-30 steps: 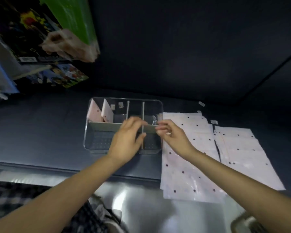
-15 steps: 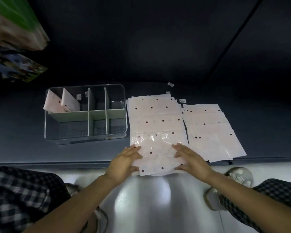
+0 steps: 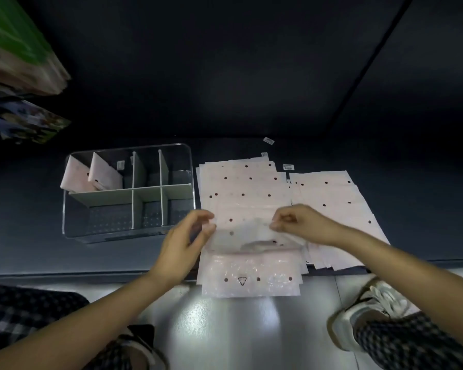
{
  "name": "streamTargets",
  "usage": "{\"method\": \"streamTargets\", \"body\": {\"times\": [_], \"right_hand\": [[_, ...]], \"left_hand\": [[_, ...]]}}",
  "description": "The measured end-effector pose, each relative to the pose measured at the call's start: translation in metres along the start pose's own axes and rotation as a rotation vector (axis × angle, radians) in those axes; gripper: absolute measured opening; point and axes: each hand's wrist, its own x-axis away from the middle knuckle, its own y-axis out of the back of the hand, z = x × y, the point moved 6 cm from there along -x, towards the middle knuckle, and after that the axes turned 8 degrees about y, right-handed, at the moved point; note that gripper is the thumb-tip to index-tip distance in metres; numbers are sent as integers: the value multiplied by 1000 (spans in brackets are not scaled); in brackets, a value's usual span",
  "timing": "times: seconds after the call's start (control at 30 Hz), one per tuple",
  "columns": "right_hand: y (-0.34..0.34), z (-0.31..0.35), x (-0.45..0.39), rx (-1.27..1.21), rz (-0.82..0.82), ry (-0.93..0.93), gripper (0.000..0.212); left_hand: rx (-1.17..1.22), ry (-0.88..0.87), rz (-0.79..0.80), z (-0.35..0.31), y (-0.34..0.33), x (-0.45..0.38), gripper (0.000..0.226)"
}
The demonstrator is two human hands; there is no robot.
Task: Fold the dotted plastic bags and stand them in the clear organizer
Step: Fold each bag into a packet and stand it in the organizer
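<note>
A pale pink dotted plastic bag (image 3: 247,231) is lifted at its near edge and bent back over the stack of dotted bags (image 3: 241,185). My left hand (image 3: 183,244) pinches its left corner and my right hand (image 3: 302,225) pinches its right corner. Left of the stack stands the clear organizer (image 3: 129,193) with white dividers. Two folded bags (image 3: 91,174) lean upright in its far left compartment. A second stack of dotted bags (image 3: 332,204) lies to the right.
The bags and organizer sit on a dark mat (image 3: 24,209) whose near edge runs along a shiny grey floor (image 3: 238,329). My shoe (image 3: 369,311) and checked trouser legs lie near the bottom corners. Colourful packages (image 3: 19,76) lean at the upper left.
My hands left the organizer, moved right to the bag stack, pressed on the near edge, and now pinch the top bag's corners and lift them toward the far side.
</note>
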Motion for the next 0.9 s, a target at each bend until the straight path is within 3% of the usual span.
{"method": "streamTargets", "body": {"times": [0.1,0.17,0.3,0.37,0.47,0.53,0.6,0.7,0.9], "right_hand": [[32,-5,-39,21,-70,-50,17],[46,-12,-62,29,-101,-97,17],[55,-30,-87,104,-181,-209,20],[56,-32,-86,387,-276,-250,41],[32,-19,-68,759,-430,-120,44],[-6,-14,-53,773,-349,66,44],[-48,-18,-40,805,-154,191,48],[-81,-41,-20,891,51,190,62],[-48,-64,36,1088,1,174,61]], "left_hand": [[-70,-108,-205,-18,5,-9,26],[-124,-150,-214,-20,-5,-12,32],[-427,-209,41,1,-49,-13,56],[-670,-234,175,20,-70,-13,66],[-924,-260,291,44,-89,-14,76],[-1016,-257,348,52,-96,-15,77],[-1078,-272,394,56,-100,-17,79],[-1095,-283,452,61,-100,-18,77],[-1113,-334,486,76,-65,-14,77]]}}
